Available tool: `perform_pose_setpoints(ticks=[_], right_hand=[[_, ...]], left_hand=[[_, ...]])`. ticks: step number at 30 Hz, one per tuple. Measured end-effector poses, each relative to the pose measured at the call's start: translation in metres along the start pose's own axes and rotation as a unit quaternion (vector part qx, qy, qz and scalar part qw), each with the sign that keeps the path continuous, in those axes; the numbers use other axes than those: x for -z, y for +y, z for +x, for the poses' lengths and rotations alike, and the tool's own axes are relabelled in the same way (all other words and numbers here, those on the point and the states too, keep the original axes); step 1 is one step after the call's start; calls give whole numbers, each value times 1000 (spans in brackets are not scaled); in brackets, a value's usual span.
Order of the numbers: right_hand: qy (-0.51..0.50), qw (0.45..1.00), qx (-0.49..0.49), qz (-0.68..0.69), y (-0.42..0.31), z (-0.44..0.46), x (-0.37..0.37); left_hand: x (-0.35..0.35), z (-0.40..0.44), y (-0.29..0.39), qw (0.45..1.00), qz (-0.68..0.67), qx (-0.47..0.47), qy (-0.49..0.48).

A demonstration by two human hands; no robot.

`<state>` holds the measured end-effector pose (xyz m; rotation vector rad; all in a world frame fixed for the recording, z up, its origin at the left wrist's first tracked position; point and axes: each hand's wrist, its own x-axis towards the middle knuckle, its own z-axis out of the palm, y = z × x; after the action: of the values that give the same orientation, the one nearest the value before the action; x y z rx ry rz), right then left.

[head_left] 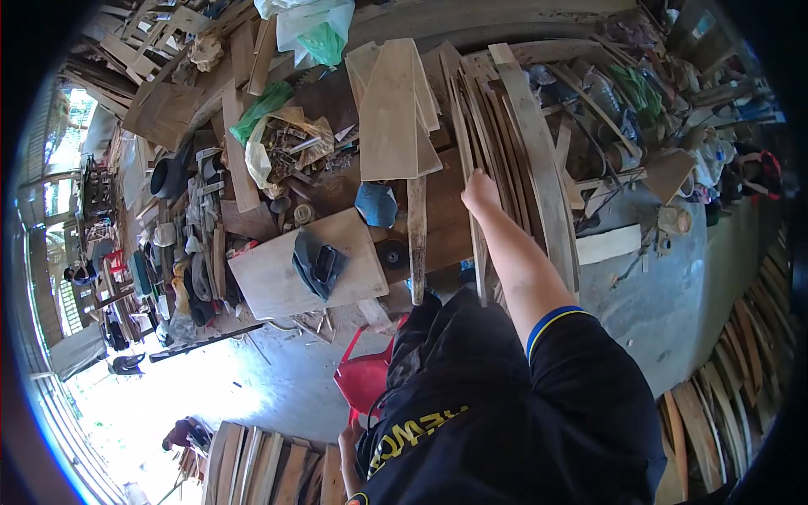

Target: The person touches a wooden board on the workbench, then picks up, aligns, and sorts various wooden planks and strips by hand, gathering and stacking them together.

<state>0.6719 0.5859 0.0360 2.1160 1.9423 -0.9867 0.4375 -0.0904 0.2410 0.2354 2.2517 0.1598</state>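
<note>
My right hand (481, 194) reaches forward over the bench, its fingers closed on the edge of a long thin wooden board (461, 118) in a row of boards set side by side. A wider grey plank (539, 160) lies to the right of that row. Low in the view, my left hand (348, 438) is beside my body at the edge of a red plastic chair (366, 374); its fingers seem curled round that edge, though they are partly hidden.
A dark cap-like item (319, 264) lies on a pale board (252, 269), near a blue cloth item (376, 204). Flat wooden pieces (389, 118) overlap on the bench. A scrap-filled bag (290, 147) stands behind. Stacked planks (261, 467) stand at the lower left.
</note>
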Motion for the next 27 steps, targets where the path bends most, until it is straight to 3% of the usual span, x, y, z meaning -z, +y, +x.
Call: perform_pose_setpoints(ticks=[2,3,5,9,11,14,18,20,21,22,23,24,25,26,27], right_hand=[[15,1000,-8,-10,5,-6,-4],[16,1000,-11,-8,6,-8,-2],[-53,996,10,-70,3,-16,9],[-26,998,-1,-60,5,-42,8],[-26,998,7,-50,7,-65,5],[-15,997,73,19,25,-115,-10],[-66,989,111,74,67,-209,-36],[-65,990,78,95,95,-261,-54],[-55,991,59,106,111,-289,-64],[-45,991,39,119,127,-315,-75],[-38,992,21,122,144,-340,-86],[-40,991,-30,123,161,-368,-101],[-46,988,-83,126,178,-398,-116],[-44,984,-106,135,194,-427,-129],[-82,978,-153,118,209,-454,-139]], left_hand=[[10,-14,73,997,68,-43,-3],[10,-18,91,1000,18,-24,2],[12,-14,106,998,23,-48,16],[15,-13,127,997,22,-72,25],[19,-7,117,996,31,-82,18],[25,27,81,980,110,-168,3],[29,121,12,949,208,-213,-100],[36,153,5,912,303,-220,-170],[41,191,-15,888,294,-298,-188],[50,207,-9,886,352,-237,-186],[57,226,2,858,391,-280,-178],[64,271,-8,802,437,-382,-142],[76,262,23,854,391,-321,-124],[83,291,34,819,430,-363,-111],[88,276,68,851,380,-353,-86]])
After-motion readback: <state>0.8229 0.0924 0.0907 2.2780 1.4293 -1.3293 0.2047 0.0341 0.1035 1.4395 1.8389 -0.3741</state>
